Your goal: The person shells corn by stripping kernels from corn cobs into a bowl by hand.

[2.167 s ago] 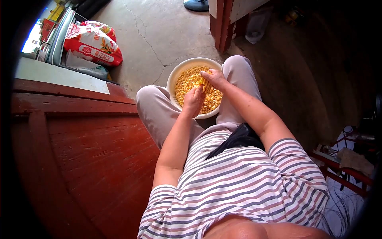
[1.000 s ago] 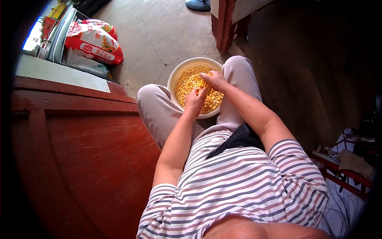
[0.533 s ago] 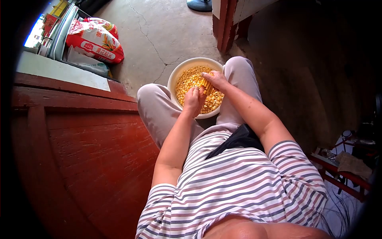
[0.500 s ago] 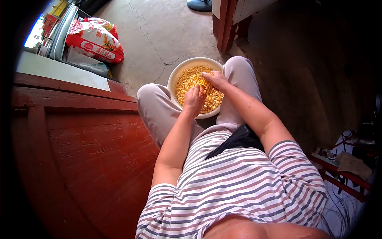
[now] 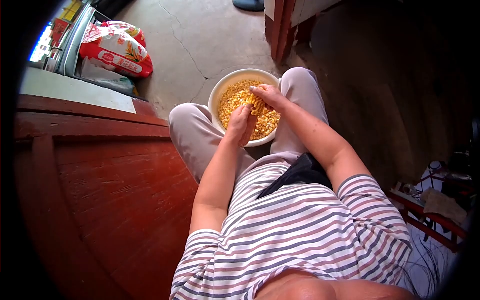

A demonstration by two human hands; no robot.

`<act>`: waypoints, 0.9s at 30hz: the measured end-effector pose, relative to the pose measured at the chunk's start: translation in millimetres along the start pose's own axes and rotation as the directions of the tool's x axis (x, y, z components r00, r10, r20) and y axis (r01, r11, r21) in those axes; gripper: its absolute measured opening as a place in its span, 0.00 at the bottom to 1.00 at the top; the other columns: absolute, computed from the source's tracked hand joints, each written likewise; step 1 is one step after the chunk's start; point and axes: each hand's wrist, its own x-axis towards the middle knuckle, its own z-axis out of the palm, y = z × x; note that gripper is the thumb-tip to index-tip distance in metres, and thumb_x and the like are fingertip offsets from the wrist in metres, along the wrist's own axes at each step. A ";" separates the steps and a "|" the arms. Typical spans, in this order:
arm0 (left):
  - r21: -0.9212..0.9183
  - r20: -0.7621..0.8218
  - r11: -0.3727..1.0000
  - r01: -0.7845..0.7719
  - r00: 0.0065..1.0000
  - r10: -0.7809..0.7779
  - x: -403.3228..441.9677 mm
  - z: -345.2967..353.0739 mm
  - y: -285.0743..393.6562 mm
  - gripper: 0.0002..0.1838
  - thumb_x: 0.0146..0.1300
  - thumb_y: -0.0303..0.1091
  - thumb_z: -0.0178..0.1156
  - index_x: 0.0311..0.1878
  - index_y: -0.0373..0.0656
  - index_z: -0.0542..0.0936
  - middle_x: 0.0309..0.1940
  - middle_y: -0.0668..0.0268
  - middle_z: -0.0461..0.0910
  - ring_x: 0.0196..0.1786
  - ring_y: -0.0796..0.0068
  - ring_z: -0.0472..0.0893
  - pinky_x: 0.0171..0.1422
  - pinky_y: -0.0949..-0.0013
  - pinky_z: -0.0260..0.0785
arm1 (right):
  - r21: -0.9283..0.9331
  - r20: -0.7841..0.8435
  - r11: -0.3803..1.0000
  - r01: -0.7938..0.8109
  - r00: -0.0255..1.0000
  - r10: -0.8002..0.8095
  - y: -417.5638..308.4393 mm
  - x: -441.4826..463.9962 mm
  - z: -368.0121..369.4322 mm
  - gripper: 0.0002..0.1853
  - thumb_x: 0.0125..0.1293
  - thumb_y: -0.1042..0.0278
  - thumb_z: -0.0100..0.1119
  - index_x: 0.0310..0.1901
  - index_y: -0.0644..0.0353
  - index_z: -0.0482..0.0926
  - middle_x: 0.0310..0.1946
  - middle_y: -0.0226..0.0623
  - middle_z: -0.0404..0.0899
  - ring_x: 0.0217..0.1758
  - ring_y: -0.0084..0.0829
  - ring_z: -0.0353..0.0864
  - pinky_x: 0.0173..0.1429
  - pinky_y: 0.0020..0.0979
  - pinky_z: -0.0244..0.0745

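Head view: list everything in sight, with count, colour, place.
Basin: one, off-white, centre
Kernels: many, yellow, in the basin
Corn cob: one, yellow, over the kernels
Sack: at least one, red-and-white, upper left
Bag: one, whitish, by the sack
Floor: one, grey, top centre
Post: one, dark red, upper middle
Round base: one, dark, top edge
Wooden panel: one, red, left
Rack: one, red, lower right
Cloth: one, brownish, on the rack
Clutter: uncountable, mixed colours, far upper left
Shirt: one, white with dark stripes, lower centre
Trousers: one pair, greyish, flanking the basin
Fabric: one, black, across the waist
Left hand: one, bare, at the corn cob
Right hand: one, bare, gripping the corn cob
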 end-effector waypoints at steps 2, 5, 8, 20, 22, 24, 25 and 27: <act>0.075 -0.040 0.997 -0.002 0.999 0.005 -2.8 0.3 4.2 0.20 0.66 0.49 0.47 0.39 0.39 0.72 0.22 0.66 0.73 0.20 0.77 0.73 0.22 0.74 0.66 | 0.072 0.073 0.996 -0.050 0.996 0.045 -8.7 -6.2 -1.4 0.20 0.58 0.46 0.58 0.32 0.57 0.74 0.15 0.25 0.67 0.10 0.15 0.60 0.11 0.20 0.53; -0.014 -0.099 0.992 0.122 0.987 -0.123 -14.4 12.6 21.3 0.24 0.65 0.54 0.47 0.38 0.38 0.73 0.21 0.64 0.74 0.19 0.75 0.73 0.23 0.74 0.68 | 0.067 0.124 0.996 -0.066 0.991 0.057 -10.3 -7.0 -1.3 0.20 0.58 0.46 0.58 0.32 0.57 0.74 0.15 0.25 0.67 0.09 0.15 0.60 0.11 0.20 0.53; 0.428 -0.159 0.902 0.052 0.987 0.018 -4.7 7.0 4.7 0.25 0.64 0.56 0.47 0.36 0.38 0.73 0.18 0.64 0.73 0.16 0.74 0.71 0.21 0.72 0.66 | -0.074 -0.015 0.993 0.092 0.996 -0.093 26.2 17.5 8.1 0.20 0.58 0.46 0.58 0.33 0.58 0.74 0.15 0.25 0.66 0.09 0.16 0.59 0.12 0.21 0.52; 0.145 -0.163 0.989 0.026 0.987 -0.002 -17.6 24.9 13.3 0.15 0.68 0.43 0.46 0.38 0.40 0.74 0.21 0.73 0.69 0.20 0.85 0.65 0.22 0.79 0.58 | -0.185 -0.015 0.983 0.023 1.000 -0.026 22.9 16.6 2.5 0.38 0.51 0.39 0.57 0.49 0.74 0.73 0.43 0.55 0.77 0.47 0.40 0.77 0.51 0.33 0.70; 0.142 -0.191 0.990 0.005 0.981 0.022 -18.1 25.9 11.9 0.15 0.68 0.42 0.45 0.38 0.40 0.74 0.23 0.71 0.71 0.22 0.85 0.67 0.22 0.79 0.59 | -0.209 -0.025 0.978 0.012 1.000 -0.017 19.5 14.5 2.8 0.38 0.51 0.40 0.57 0.48 0.73 0.74 0.42 0.54 0.77 0.47 0.39 0.77 0.51 0.33 0.71; 0.138 -0.216 0.990 -0.016 0.975 0.046 -15.6 24.9 9.6 0.15 0.69 0.41 0.45 0.37 0.39 0.74 0.25 0.70 0.72 0.24 0.85 0.68 0.23 0.79 0.60 | -0.212 -0.035 0.977 0.005 0.999 -0.013 18.8 14.2 2.2 0.37 0.52 0.40 0.56 0.46 0.73 0.75 0.41 0.54 0.78 0.45 0.39 0.78 0.49 0.34 0.71; 0.253 -0.203 0.961 -0.108 0.966 0.162 -10.9 20.4 3.3 0.15 0.69 0.41 0.44 0.38 0.38 0.74 0.26 0.70 0.72 0.25 0.84 0.69 0.25 0.78 0.62 | -0.212 -0.039 0.977 0.003 0.999 -0.012 18.5 14.1 1.3 0.36 0.52 0.40 0.56 0.46 0.73 0.75 0.40 0.54 0.78 0.44 0.39 0.78 0.49 0.34 0.71; 0.363 -0.174 0.911 -0.198 0.946 0.275 -6.0 15.4 -0.7 0.15 0.69 0.40 0.44 0.38 0.38 0.73 0.27 0.69 0.73 0.26 0.83 0.70 0.27 0.77 0.64 | -0.171 -0.021 0.985 -0.010 1.000 0.006 10.5 8.0 -0.3 0.35 0.53 0.40 0.56 0.44 0.72 0.76 0.38 0.53 0.79 0.42 0.38 0.79 0.46 0.35 0.72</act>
